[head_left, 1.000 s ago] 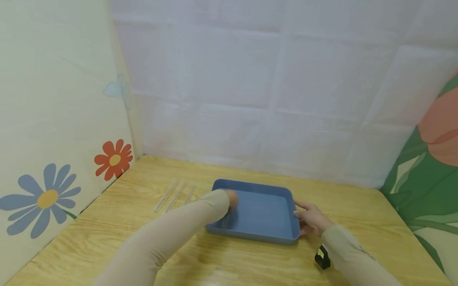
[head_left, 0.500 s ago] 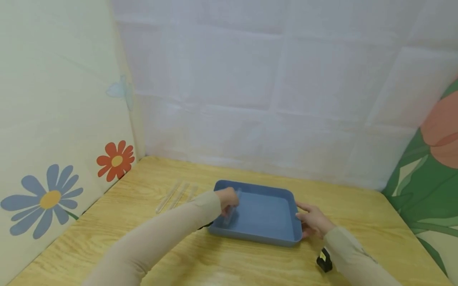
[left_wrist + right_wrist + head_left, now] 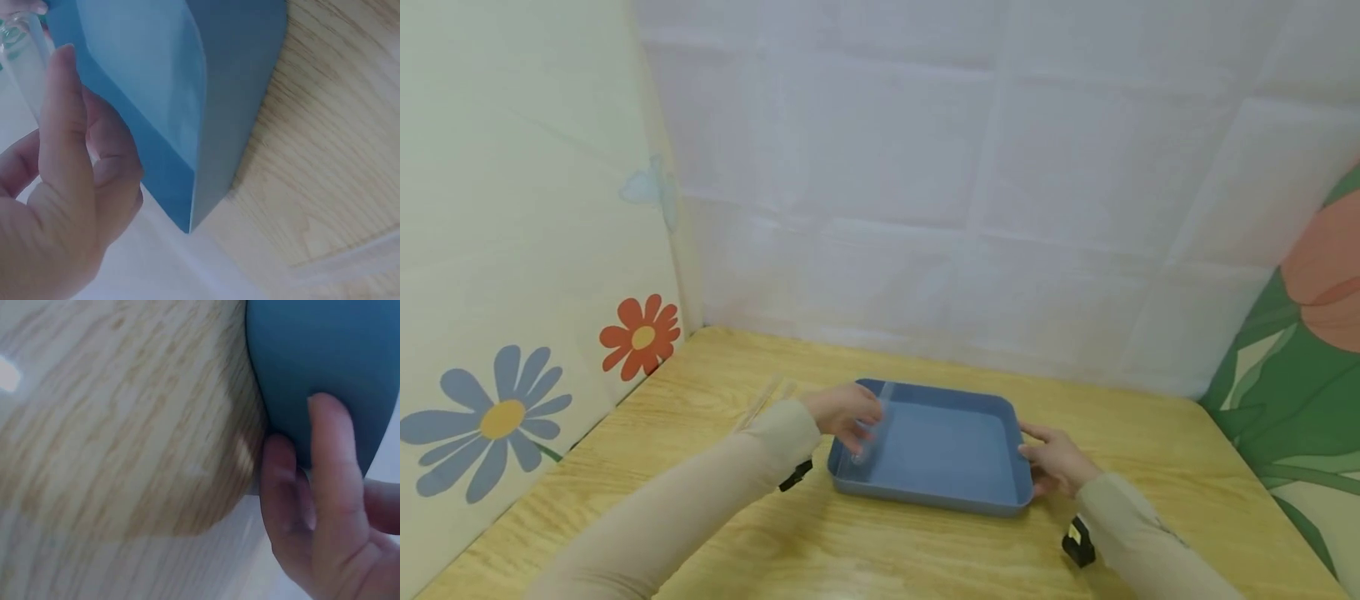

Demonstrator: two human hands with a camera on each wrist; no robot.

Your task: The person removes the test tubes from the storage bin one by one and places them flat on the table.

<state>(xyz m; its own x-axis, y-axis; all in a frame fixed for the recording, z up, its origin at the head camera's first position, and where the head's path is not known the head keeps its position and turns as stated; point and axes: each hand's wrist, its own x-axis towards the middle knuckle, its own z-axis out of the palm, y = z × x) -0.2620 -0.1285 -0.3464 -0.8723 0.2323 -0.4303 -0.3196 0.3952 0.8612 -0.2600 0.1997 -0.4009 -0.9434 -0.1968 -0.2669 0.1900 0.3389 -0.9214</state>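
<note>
My left hand (image 3: 850, 408) is over the left end of a shallow blue tray (image 3: 936, 500). It holds a clear test tube (image 3: 886, 396) slanted over that end. In the left wrist view the tube's rounded, glassy end (image 3: 22, 34) shows past the thumb, while the fingers hide its middle. My right hand (image 3: 1052, 458) is at the tray's right end. In the right wrist view one digit (image 3: 331, 425) lies straight along the outer wall, and another fingertip (image 3: 281, 450) touches low at the base.
More clear tubes (image 3: 758, 404) lie on the wood-grain table (image 3: 880, 550) left of the tray, partly behind the left sleeve (image 3: 782, 437). A white cloth wall (image 3: 880, 208) stands behind. Flower-printed panels (image 3: 512, 250) flank the table.
My left hand has moved left from inside the tray towards its left rim, the tube moving with it. My right hand stays at the tray's right end.
</note>
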